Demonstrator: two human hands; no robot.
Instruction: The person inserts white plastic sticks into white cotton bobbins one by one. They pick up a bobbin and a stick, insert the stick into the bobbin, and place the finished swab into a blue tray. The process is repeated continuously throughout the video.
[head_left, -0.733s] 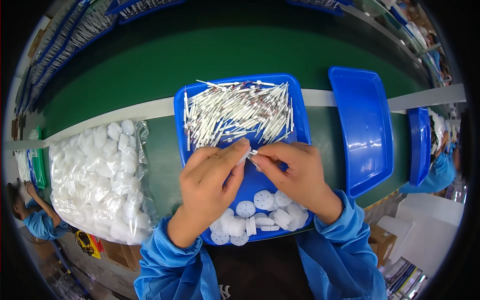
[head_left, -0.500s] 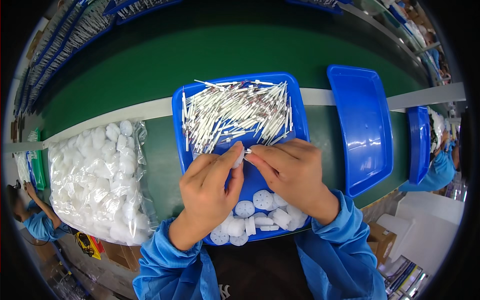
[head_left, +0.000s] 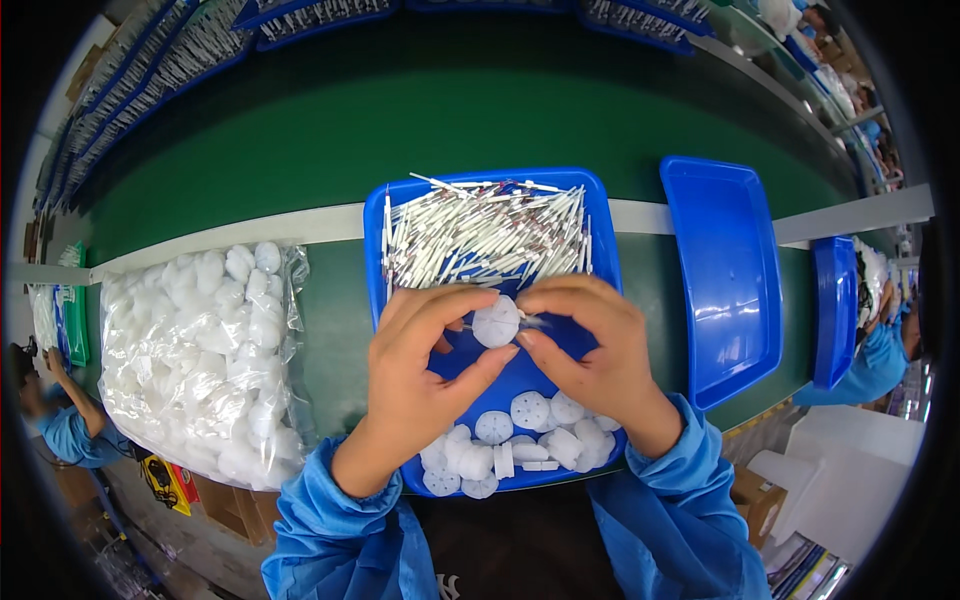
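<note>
Green desk point(head_left: 335, 345), blue tray point(head_left: 520, 375) on it; L hand point(head_left: 415, 360) & R hand point(head_left: 600, 350) over tray's mid. Change vs. prev. frames: disc point(head_left: 495, 323), was near edge-on, now face-on btwn hands, so flat side prob. the one being worked. L fingers pinch disc top & btm; R fingers by its R rim, blurry, can't tell if gripping. Disc: white, round, faint line across.

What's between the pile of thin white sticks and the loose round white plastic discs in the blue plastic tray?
Head view: the left hand, pinching one round white plastic disc, and the right hand beside it, above the floor of the blue plastic tray.
</note>
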